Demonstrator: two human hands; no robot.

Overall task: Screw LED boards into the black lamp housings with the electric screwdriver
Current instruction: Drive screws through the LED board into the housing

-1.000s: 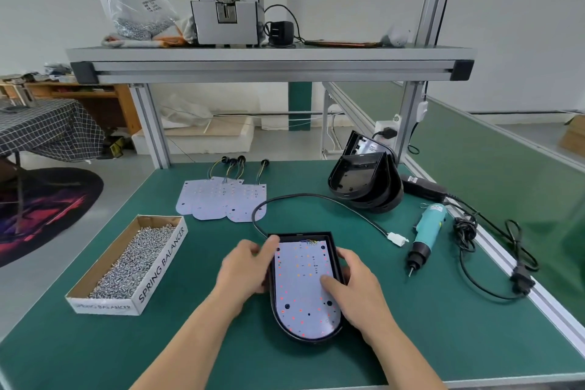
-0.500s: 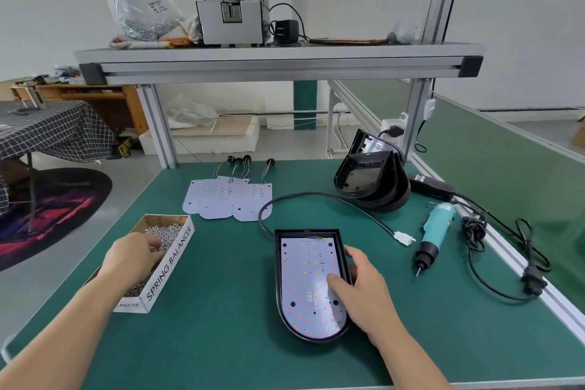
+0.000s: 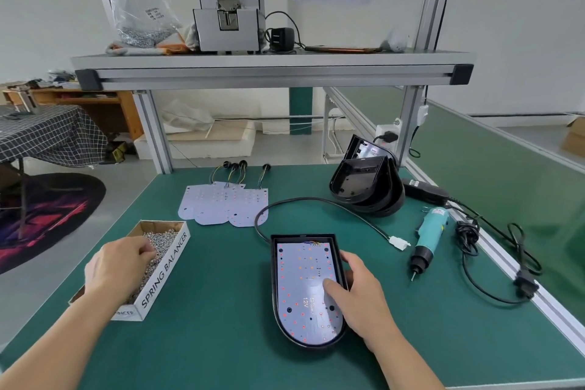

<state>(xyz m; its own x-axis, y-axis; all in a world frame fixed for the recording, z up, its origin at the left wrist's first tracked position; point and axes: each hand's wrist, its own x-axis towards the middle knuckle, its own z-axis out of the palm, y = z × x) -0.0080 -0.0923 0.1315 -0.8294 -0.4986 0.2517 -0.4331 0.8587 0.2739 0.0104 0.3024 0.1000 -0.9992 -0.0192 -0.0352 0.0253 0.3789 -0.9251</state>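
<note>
A black lamp housing (image 3: pixel 274 291) lies flat on the green table, with a white LED board (image 3: pixel 300 282) seated inside it. My right hand (image 3: pixel 361 294) holds the housing's right side, its thumb pressing on the board. My left hand (image 3: pixel 117 266) is in the cardboard box of screws (image 3: pixel 166 266) at the left, fingers curled into the pile. The teal electric screwdriver (image 3: pixel 431 236) lies untouched to the right of the housing, tip toward me.
Spare LED boards (image 3: pixel 224 206) with wires lie behind the housing. Stacked black housings (image 3: pixel 364 187) stand at the back right. A black cable with a white connector (image 3: pixel 399 243) curves between housing and screwdriver. The screwdriver's cord (image 3: pixel 493 266) coils near the right edge. A metal shelf (image 3: pixel 272 70) runs overhead.
My left hand left the housing and moved left into the screw box, where its fingers now dig into the screws. My right hand stayed on the housing.
</note>
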